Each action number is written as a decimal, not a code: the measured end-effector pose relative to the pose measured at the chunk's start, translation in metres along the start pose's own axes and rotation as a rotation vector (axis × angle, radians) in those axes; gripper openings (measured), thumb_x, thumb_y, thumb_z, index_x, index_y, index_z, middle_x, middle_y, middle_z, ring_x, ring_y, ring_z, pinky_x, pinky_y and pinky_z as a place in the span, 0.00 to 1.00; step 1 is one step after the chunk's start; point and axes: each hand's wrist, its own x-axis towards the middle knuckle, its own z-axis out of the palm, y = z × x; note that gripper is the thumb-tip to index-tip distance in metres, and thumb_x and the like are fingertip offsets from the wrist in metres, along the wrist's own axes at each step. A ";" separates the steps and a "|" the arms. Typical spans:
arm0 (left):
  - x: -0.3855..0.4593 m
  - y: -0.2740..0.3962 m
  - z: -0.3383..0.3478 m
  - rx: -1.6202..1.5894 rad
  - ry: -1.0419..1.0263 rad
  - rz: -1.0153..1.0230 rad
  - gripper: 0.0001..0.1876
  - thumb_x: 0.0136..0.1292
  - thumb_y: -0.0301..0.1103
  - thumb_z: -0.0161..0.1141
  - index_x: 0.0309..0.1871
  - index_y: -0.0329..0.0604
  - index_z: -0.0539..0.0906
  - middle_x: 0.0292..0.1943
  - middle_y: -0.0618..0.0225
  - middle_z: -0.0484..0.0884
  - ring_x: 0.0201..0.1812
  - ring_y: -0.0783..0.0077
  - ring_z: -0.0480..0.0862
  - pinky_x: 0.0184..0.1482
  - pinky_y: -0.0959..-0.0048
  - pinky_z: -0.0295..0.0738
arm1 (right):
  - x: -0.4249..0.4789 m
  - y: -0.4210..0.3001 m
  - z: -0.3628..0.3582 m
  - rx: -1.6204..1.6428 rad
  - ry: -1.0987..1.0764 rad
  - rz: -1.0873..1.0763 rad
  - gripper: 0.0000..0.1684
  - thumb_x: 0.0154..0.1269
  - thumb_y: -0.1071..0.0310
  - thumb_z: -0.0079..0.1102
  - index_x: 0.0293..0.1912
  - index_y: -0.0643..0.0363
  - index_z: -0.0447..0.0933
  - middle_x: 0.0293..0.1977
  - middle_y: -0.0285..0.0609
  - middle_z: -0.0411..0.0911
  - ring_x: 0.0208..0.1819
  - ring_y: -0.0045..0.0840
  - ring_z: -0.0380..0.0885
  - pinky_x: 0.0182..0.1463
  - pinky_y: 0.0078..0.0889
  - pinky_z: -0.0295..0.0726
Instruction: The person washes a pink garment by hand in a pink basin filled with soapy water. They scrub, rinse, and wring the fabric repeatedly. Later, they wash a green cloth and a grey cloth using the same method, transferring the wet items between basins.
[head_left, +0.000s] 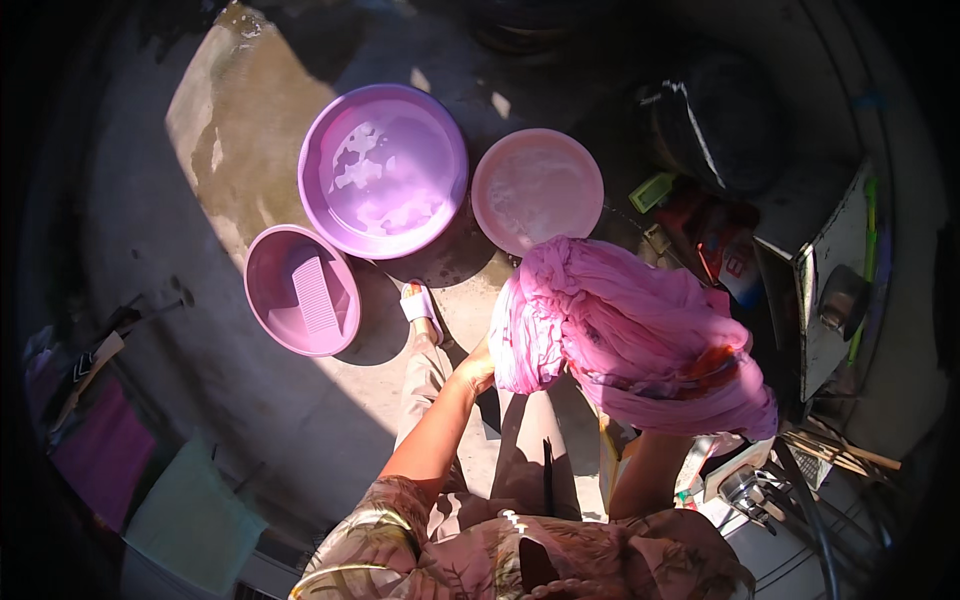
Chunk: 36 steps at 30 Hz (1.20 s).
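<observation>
A large twisted bundle of wet-looking pink cloth (630, 315) hangs in front of me, with a red and dark patterned patch on its lower right. My left hand (478, 367) grips the bundle's left end; its fingers are mostly hidden by folds. The right forearm (652, 472) goes up beneath the cloth, which covers my right hand completely. Beyond the bundle, a round pink basin (538, 244) holds cloudy liquid. Beside it stands a larger purple basin (442, 225) with liquid and patches of foam or glare.
At left, a smaller pink tub (259, 300) contains a ribbed washboard (316, 296). Bottles (739, 266) and a metal-edged stand (817, 300) crowd the right side. Sticks and metal tubing (806, 502) lie at lower right. Green cloth (191, 517) hangs at lower left. The concrete floor (255, 142) is partly wet.
</observation>
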 end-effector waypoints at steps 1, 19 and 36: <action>0.006 -0.004 -0.005 -0.040 0.007 -0.102 0.32 0.52 0.31 0.71 0.61 0.36 0.71 0.53 0.59 0.80 0.53 0.64 0.80 0.58 0.62 0.75 | -0.001 -0.002 0.003 -0.016 -0.017 -0.004 0.49 0.54 0.38 0.61 0.66 0.58 0.58 0.64 0.47 0.61 0.65 0.40 0.62 0.69 0.50 0.60; -0.011 0.025 -0.002 -0.251 0.129 0.554 0.33 0.56 0.30 0.66 0.65 0.40 0.66 0.60 0.54 0.73 0.60 0.60 0.75 0.61 0.60 0.73 | -0.018 -0.039 -0.039 0.123 -0.038 -0.116 0.45 0.57 0.38 0.60 0.65 0.54 0.61 0.64 0.43 0.62 0.66 0.38 0.62 0.70 0.51 0.58; -0.089 0.137 0.141 1.877 -0.176 1.320 0.29 0.34 0.29 0.67 0.49 0.51 0.82 0.39 0.55 0.74 0.36 0.57 0.77 0.35 0.64 0.73 | 0.083 0.153 -0.116 0.465 0.301 0.483 0.24 0.64 0.52 0.59 0.50 0.62 0.74 0.46 0.45 0.78 0.47 0.32 0.78 0.55 0.36 0.77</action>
